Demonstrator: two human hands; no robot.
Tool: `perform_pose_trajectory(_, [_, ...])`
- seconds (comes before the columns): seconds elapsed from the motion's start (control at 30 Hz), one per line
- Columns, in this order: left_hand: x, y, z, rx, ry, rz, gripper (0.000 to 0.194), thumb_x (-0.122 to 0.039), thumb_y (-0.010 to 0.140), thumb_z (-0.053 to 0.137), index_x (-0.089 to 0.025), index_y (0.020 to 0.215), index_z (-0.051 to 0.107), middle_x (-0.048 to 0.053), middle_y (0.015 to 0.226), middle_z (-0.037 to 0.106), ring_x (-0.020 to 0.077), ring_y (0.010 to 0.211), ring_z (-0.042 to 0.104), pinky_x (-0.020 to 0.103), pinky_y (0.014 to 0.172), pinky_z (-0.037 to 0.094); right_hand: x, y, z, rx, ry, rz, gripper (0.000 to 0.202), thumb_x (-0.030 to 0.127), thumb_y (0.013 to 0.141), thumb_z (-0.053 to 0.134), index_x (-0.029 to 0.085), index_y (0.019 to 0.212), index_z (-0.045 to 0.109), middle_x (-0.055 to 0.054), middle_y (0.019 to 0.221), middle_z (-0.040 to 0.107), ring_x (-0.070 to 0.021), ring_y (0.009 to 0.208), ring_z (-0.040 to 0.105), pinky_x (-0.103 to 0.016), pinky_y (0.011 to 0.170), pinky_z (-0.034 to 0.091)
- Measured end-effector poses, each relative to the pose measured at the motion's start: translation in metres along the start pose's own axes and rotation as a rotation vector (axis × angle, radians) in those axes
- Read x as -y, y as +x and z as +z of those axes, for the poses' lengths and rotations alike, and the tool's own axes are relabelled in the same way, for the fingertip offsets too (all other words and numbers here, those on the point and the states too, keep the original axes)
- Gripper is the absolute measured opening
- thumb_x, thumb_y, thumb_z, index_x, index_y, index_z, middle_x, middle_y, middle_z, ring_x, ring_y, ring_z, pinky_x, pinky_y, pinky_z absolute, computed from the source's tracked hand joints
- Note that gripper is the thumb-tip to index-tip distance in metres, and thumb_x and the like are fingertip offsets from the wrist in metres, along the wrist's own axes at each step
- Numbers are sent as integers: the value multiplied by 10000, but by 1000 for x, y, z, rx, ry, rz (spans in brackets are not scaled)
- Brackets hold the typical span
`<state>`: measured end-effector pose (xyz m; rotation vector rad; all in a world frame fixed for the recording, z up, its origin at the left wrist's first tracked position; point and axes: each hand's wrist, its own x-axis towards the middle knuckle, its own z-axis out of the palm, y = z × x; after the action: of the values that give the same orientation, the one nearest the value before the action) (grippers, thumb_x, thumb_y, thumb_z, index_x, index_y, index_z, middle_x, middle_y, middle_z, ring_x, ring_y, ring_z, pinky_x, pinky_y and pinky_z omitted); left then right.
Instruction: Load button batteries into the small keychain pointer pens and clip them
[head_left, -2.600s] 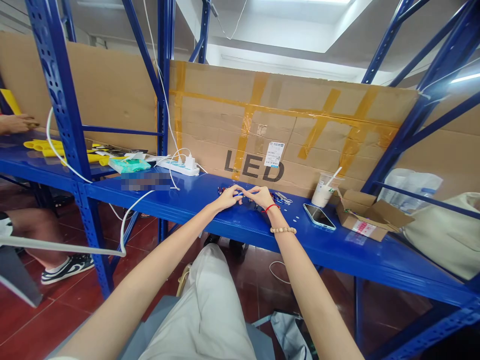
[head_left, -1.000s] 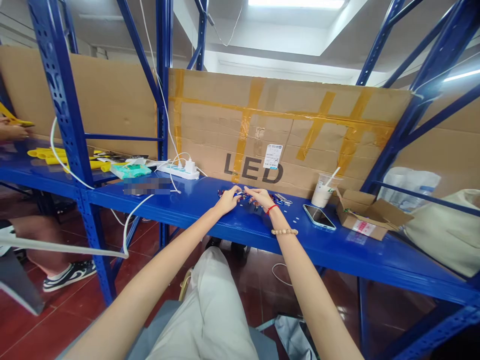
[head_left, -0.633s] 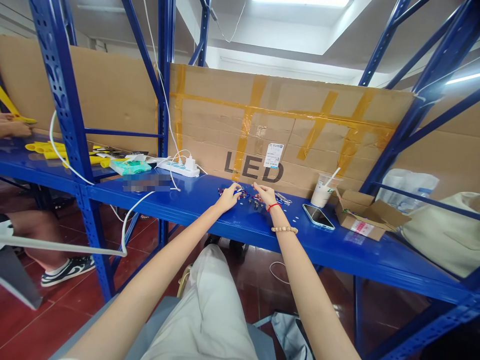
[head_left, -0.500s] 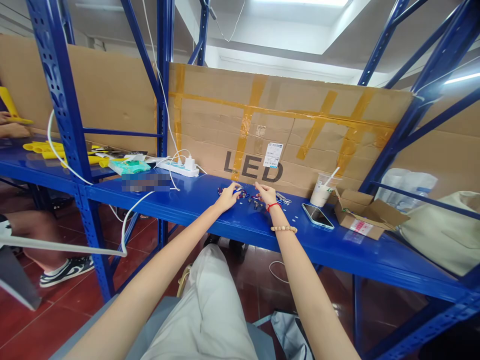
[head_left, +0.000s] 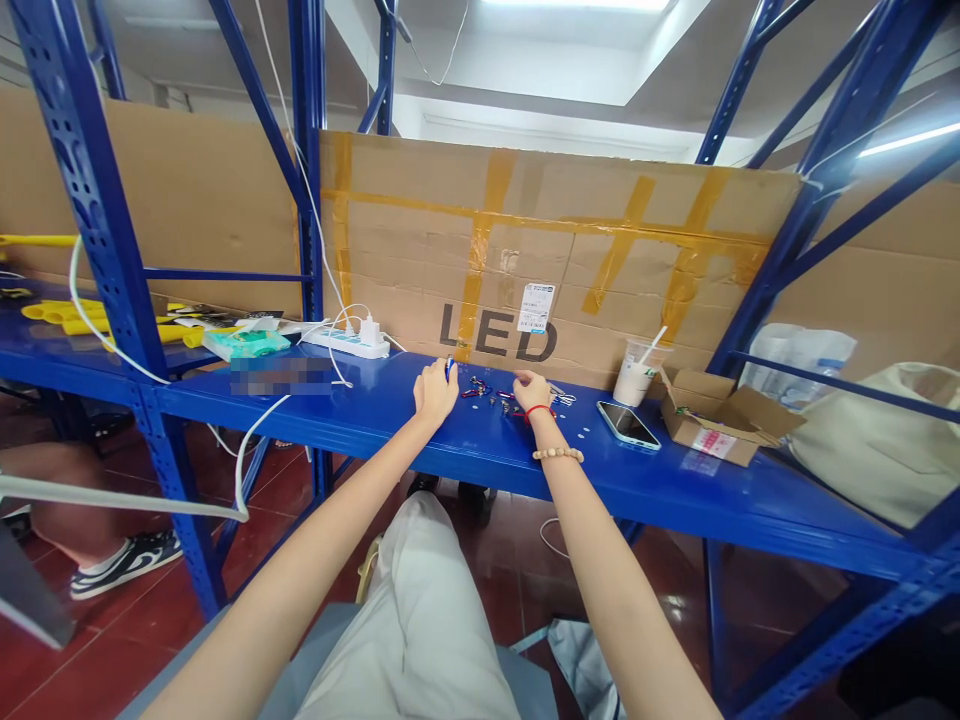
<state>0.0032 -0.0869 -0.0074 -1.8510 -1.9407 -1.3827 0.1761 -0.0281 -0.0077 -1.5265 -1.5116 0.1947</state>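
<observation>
My left hand [head_left: 435, 391] is closed around a small blue-and-white item [head_left: 450, 369], whose end pokes out by the thumb; its kind is too small to make out. A loose pile of small metal and coloured parts [head_left: 478, 387] lies on the blue table just right of it. My right hand [head_left: 531, 388], with a red string and a beaded bracelet at the wrist, is at the right side of the pile. Its fingers are curled together, and what they hold, if anything, is hidden. Thin pale metal pieces [head_left: 562, 396] lie beyond that hand.
Right of my hands are a phone [head_left: 628, 425], a cup with a straw [head_left: 637, 372], an open cardboard box [head_left: 724, 415] and a pale bag [head_left: 885, 440]. To the left stand a power strip [head_left: 346, 343] and a green packet [head_left: 247, 344]. A cardboard wall [head_left: 420, 250] backs the table [head_left: 375, 400].
My left hand has moved left, away from the pile and my right hand, carrying the blue item. The right hand stays near the pile. The view has shifted slightly.
</observation>
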Motion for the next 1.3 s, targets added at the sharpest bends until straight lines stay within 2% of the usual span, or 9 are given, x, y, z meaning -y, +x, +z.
perform_pose_trajectory(0.17, [0,1,2,12,33,-20,299,-304,906,276,-167,927,541,122,1020,625,267,1008,536,378,849,399,8,-10,9,317,-233,-338,389,302,780,544,276,1168,551,-14,1189,597,-227,1167,460,-456,991,259])
perform_pose_trajectory(0.3, [0,1,3,93,23,18,268,-299,903,285,-174,901,522,112,986,626,248,974,550,356,826,414,9,-13,11,451,-340,-380,453,255,798,509,282,1248,471,-14,1159,616,-219,1175,447,-471,996,212])
perform_pose_trajectory(0.5, [1,-1,5,265,-61,147,255,-358,905,284,-207,919,489,86,990,617,240,978,561,340,785,434,12,-15,8,381,-360,-491,308,222,784,537,265,1085,588,-4,988,685,-185,1065,521,-433,985,184])
perform_pose_trajectory(0.67, [1,-1,5,327,-103,153,264,-379,907,269,-215,941,472,92,964,623,253,948,582,355,768,437,13,-15,8,334,-332,-513,187,264,779,585,245,957,641,-5,850,698,-185,973,549,-403,938,219])
perform_pose_trajectory(0.77, [2,-1,4,340,-114,144,259,-386,905,273,-220,938,469,89,959,625,250,952,584,350,770,437,14,-16,8,326,-382,-496,229,372,794,569,238,959,654,-44,940,670,-207,980,536,-400,896,262])
perform_pose_trajectory(0.87, [1,-1,4,345,-119,137,258,-387,905,271,-221,936,465,89,954,626,251,959,583,351,770,439,14,-17,10,329,-475,-409,351,493,799,520,234,985,665,-95,1074,611,-248,1035,507,-423,881,293])
perform_pose_trajectory(0.93, [1,-1,3,346,-125,136,261,-388,906,264,-222,935,464,89,958,627,252,953,585,354,768,440,14,-17,11,344,-507,-355,366,513,803,503,243,979,676,-98,1084,606,-259,1030,515,-431,880,310])
perform_pose_trajectory(1.17, [-1,-2,1,350,-126,130,269,-387,907,254,-219,952,459,88,951,626,254,947,585,366,779,434,14,-12,12,360,-423,-393,193,341,795,571,229,862,714,-65,925,687,-217,877,605,-300,763,415])
perform_pose_trajectory(1.3, [1,-1,3,350,-150,118,272,-393,908,252,-224,954,460,75,923,629,239,920,593,357,781,435,14,-11,12,334,-383,-421,213,279,831,515,206,829,715,-85,877,693,-204,817,615,-270,714,426])
